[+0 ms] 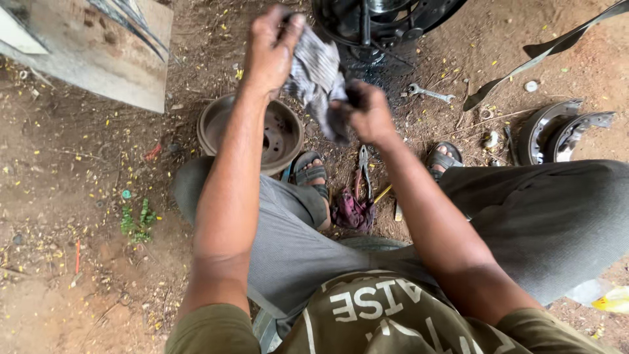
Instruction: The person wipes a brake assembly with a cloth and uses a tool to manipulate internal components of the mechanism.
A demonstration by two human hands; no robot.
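Left hand (270, 49) closed on the upper end of a striped rag (316, 75), raised in front of the body. Right hand (367, 115) gripped around the rag's lower, grease-dark end, pulling it taut between the two fists, above the knees and just short of a black hub (373, 26).

Below the hands, on bare dirt: pliers (364, 172) between two sandalled feet, beside a maroon cloth (352, 211). Left of that, a brake drum (246, 131), open side up. Past the right hand, a spanner (429, 93); further right, brake shoes (557, 134) leaning together.

Possible trouble, as a judgement: loose rag end snagging on the hub so close behind it; greasy fingers slipping off the cloth; pliers underfoot, easy to tread on in open sandals.

Packaging: only a crumpled clear-and-yellow wrapper (606, 298) at the right edge by the knee. Signs or labels elsewhere on the ground: none seen.
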